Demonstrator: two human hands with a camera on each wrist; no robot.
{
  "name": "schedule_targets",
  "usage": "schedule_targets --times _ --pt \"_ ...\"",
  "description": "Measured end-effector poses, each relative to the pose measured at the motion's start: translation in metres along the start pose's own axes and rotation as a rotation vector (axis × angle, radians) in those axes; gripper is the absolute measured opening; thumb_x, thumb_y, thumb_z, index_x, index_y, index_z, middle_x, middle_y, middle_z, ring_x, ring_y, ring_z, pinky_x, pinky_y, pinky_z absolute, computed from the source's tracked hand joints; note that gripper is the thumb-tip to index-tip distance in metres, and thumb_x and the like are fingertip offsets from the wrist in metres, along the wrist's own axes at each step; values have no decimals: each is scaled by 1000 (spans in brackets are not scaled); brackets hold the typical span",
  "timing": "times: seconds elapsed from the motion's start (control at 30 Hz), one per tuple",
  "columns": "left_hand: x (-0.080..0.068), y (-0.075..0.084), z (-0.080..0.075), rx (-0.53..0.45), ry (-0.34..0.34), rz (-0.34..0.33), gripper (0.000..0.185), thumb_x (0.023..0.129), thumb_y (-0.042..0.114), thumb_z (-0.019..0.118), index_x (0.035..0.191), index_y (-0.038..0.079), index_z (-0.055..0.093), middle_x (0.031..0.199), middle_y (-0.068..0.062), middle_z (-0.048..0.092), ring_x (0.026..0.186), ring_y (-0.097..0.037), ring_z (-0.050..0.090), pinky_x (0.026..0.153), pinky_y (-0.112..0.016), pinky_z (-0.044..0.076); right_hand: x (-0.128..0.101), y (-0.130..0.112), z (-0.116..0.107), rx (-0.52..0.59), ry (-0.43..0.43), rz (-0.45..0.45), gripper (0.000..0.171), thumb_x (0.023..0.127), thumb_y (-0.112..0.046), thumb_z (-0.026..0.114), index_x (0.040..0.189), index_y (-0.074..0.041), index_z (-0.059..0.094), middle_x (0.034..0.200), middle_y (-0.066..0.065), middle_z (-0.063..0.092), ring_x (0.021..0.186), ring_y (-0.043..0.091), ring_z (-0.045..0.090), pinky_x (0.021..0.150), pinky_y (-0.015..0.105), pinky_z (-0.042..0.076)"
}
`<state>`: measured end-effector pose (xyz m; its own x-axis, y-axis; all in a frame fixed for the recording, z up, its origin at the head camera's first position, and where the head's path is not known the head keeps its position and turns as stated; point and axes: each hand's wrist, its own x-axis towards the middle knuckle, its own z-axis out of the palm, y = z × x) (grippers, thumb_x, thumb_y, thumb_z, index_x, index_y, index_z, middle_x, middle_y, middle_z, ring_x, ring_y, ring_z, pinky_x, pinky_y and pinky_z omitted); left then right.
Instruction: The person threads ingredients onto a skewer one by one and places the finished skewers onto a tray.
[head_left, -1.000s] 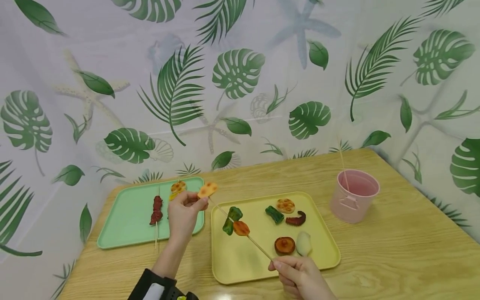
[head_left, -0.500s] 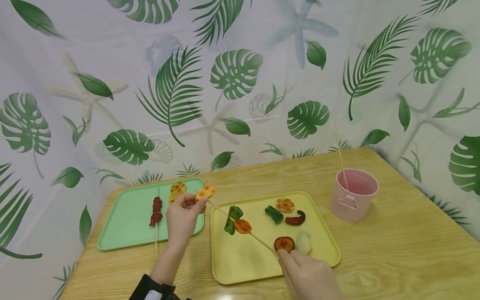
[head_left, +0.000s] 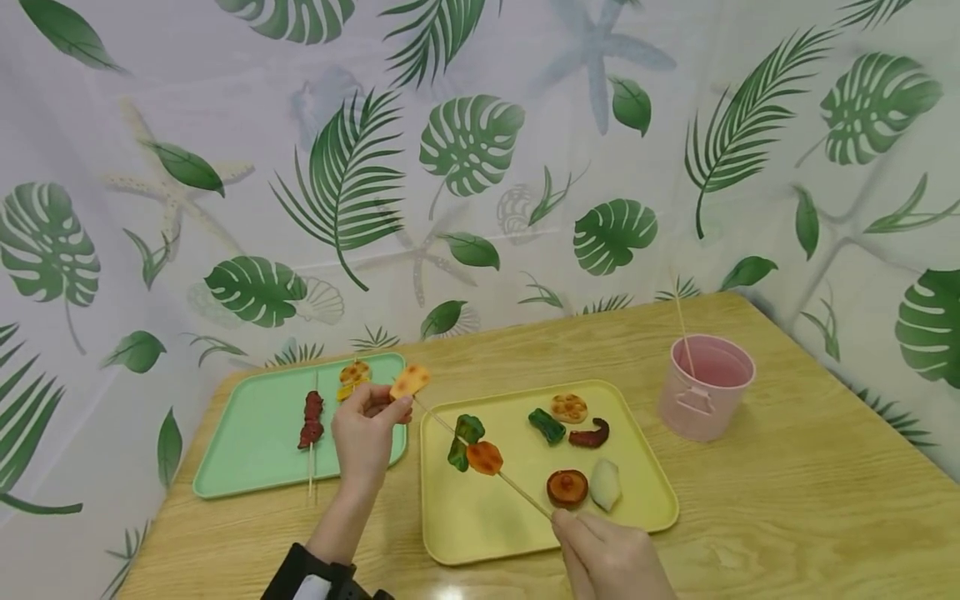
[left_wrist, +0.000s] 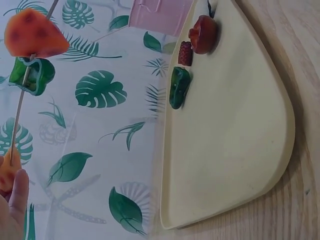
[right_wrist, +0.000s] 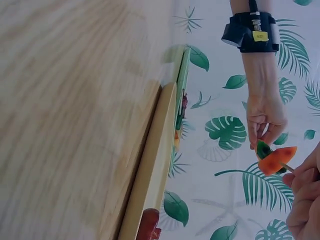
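My right hand grips the lower end of a thin bamboo skewer, which slants up to the left over the yellow tray. Threaded on it are an orange carrot-like slice and a green pepper piece just beyond. At the skewer's far end, my left hand pinches a flat yellow-orange slice with brown spots. In the left wrist view the stick reaches that spotted slice, partly covered by the fingers. The right wrist view shows both hands at the skewer, with the orange slice between them.
On the yellow tray lie a mushroom, a pale piece, a green pepper piece, a spotted round slice and a dark red curl. Left is a green tray with filled skewers; right, a pink bucket holding a stick.
My right hand has turned its back upward on the skewer and shifted slightly right. The spotted slice in my left hand has moved a little left; the tray pieces stay put.
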<state>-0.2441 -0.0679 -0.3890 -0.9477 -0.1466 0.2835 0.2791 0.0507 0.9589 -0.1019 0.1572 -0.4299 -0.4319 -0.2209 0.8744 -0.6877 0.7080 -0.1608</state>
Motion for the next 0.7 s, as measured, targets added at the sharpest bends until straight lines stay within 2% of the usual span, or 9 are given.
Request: schedule_targets --times 0.13,0.27,0.33,0.5,0.7 --pt "1 3 2 -31 -6 14 11 78 -6 68 85 -10 60 67 -8 61 57 -10 61 60 -33 55 -1 1 0 63 -7 71 40 98 -25 45 79 0 70 66 2 64 54 6 59 47 11 43" --pt "0 3 0 -41 -5 2 11 78 -6 68 84 -10 59 67 -6 61 56 -10 61 59 -30 54 -1 2 -3 128 -46 148 31 95 -21 52 83 1 71 72 5 67 61 8 62 52 11 46" --pt "0 4 0 -46 -1 5 11 78 -7 68 83 -10 59 66 -6 61 56 -10 61 58 -29 54 -1 3 -2 144 -53 157 25 94 -16 56 83 1 71 72 5 67 61 7 62 53 11 46" --pt "0 7 2 -60 -25 36 10 78 -8 68 82 -11 59 67 -7 61 56 -11 61 58 -30 54 -3 3 1 157 -55 159 23 93 -15 58 83 1 71 72 5 67 62 7 61 53 12 46" --pt "-8 5 5 -30 -48 -6 10 78 -7 68 81 -9 58 68 -10 62 57 -12 62 59 -28 54 -3 4 2 170 -63 167 16 91 -10 60 84 1 71 70 4 65 59 4 57 50 11 43"
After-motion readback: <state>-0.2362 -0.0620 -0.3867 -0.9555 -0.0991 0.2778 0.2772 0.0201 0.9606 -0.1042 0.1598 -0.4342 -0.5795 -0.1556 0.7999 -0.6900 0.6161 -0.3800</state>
